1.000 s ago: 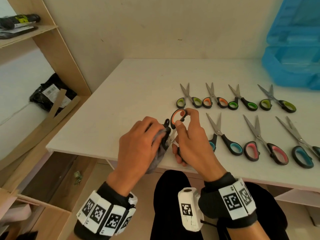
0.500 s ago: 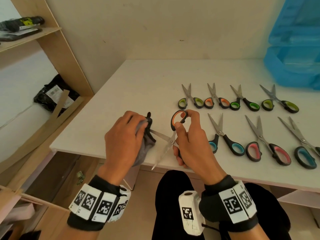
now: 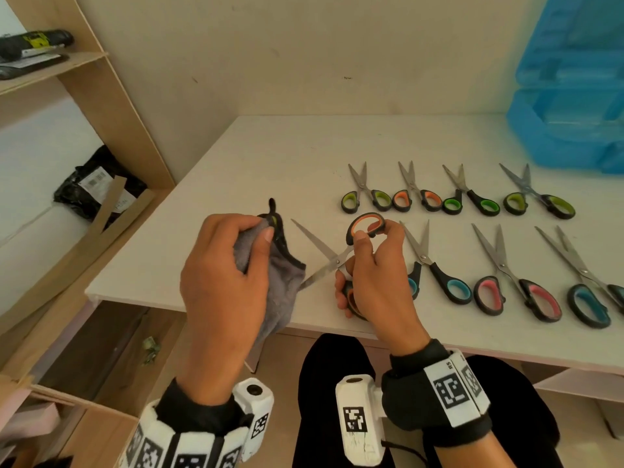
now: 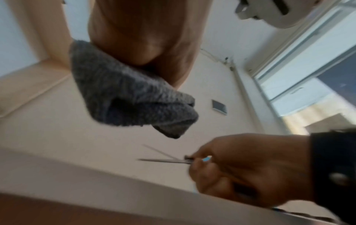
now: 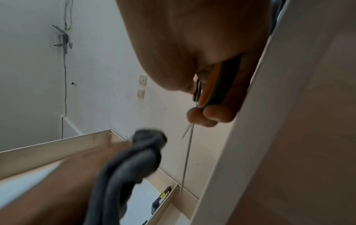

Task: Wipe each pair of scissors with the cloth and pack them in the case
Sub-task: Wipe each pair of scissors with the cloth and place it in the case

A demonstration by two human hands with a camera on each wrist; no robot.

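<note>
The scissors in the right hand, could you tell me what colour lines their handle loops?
Orange, inside black handles; the scissors show this best in the head view.

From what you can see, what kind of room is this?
Probably a home workroom or storage corner: a plain white table against a bare wall, plywood shelving beside it, and a blue plastic case.

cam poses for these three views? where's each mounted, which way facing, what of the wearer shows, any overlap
Head: worn on the head, looks forward and down at the table; both hands, wristbands, lap show.
Left wrist: below the left hand, looks up along it toward the ceiling; right hand shows too.
Right wrist: below the right hand, looks up beside the table edge; left forearm shows, blurred.
Shared: all three show the grey cloth and the orange-handled scissors.
</note>
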